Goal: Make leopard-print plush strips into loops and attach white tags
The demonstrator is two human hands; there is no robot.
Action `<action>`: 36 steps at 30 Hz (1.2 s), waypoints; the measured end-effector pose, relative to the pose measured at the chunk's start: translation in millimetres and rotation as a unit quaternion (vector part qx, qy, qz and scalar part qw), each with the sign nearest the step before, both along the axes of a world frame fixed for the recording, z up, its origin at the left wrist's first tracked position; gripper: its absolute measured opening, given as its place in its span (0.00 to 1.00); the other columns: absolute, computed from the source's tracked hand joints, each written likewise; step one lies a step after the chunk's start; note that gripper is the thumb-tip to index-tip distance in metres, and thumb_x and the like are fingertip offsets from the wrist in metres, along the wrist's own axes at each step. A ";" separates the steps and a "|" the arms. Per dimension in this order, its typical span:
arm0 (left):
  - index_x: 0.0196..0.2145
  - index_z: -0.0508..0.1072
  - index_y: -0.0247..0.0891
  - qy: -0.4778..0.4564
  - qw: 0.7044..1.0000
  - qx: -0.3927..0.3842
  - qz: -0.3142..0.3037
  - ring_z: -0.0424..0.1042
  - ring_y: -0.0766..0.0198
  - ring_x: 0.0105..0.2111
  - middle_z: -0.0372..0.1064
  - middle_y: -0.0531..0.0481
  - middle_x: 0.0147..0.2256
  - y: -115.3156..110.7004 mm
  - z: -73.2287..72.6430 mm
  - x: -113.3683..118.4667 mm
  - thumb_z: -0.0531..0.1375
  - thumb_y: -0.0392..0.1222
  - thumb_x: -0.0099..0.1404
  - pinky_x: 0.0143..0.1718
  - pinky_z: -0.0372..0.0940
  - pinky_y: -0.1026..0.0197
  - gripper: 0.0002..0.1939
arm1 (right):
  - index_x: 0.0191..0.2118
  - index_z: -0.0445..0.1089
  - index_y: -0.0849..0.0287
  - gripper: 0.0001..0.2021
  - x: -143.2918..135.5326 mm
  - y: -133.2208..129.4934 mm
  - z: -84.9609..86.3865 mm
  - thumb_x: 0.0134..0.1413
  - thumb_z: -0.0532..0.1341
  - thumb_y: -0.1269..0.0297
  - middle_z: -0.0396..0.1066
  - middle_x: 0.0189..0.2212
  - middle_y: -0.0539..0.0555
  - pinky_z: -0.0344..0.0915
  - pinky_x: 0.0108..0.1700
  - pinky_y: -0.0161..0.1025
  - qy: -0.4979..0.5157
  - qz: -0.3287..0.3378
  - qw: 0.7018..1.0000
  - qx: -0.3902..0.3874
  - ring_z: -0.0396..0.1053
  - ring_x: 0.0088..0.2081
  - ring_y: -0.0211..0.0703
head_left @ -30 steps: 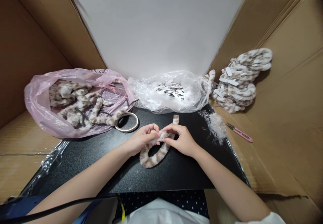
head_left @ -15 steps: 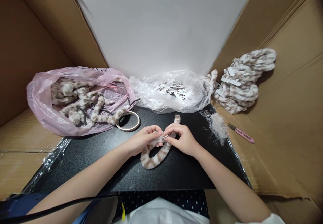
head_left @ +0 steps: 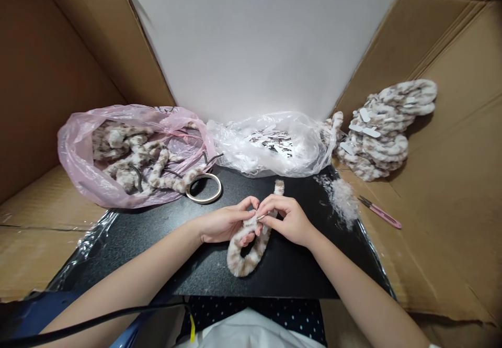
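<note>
Head view: pinching looped, patterned furry strip (head_left: 240, 265) between fingertips of left hand (head_left: 226, 224) and right hand (head_left: 285, 221), above black speckled tabletop (head_left: 129, 238), near front edge. At far left, open pink bag (head_left: 72, 162) of furry pieces, with tape roll (head_left: 204, 200) just beside. Toward white wall (head_left: 259, 44), clear bag (head_left: 233, 154). To right, fluff (head_left: 344, 200), then pink snips (head_left: 379, 213) and furry pile (head_left: 394, 146). Flanked by cardboard walls (head_left: 443, 49).

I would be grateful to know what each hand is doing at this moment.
Left hand: closed on the furry strip, fingers pinching near its upper part.
Right hand: closed, fingertips pinching at the same spot.
</note>
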State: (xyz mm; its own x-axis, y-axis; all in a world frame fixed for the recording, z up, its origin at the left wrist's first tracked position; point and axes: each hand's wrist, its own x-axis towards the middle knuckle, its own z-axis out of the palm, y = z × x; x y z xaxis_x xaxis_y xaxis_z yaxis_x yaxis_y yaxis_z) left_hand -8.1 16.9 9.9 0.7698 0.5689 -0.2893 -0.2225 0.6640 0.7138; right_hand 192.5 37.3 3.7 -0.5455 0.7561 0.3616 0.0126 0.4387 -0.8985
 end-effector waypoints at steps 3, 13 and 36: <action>0.39 0.57 0.45 -0.040 0.999 -0.036 -0.003 0.60 0.72 0.19 0.63 0.55 0.29 -0.3 1.2 0.0 0.60 0.48 0.65 0.21 0.53 0.70 0.14 | 0.31 0.76 0.56 0.03 0.1 0.9 0.4 0.53 0.65 0.64 0.75 0.32 0.55 0.69 0.41 0.41 0.020 -0.007 1.000 -0.008 0.73 0.37 0.44; 0.27 0.68 0.36 -0.103 0.994 -0.032 -0.023 0.54 0.74 0.17 0.58 0.54 0.25 -1.3 1.6 2.7 0.62 0.37 0.61 0.19 0.49 0.70 0.07 | 0.30 0.77 0.55 0.02 -0.8 0.9 -0.7 0.52 0.66 0.67 0.75 0.31 0.54 0.69 0.39 0.41 0.041 -0.015 0.999 -0.018 0.72 0.35 0.43; 0.18 0.68 0.33 -0.028 0.999 -0.018 -0.026 0.46 0.69 0.19 0.50 0.55 0.16 8.7 -26.7 11.5 0.56 0.37 0.43 0.23 0.47 0.62 0.04 | 0.51 0.69 0.57 0.18 -168.8 75.3 42.8 0.53 0.63 0.73 0.68 0.49 0.58 0.65 0.46 0.43 -0.344 0.067 0.873 0.340 0.67 0.47 0.50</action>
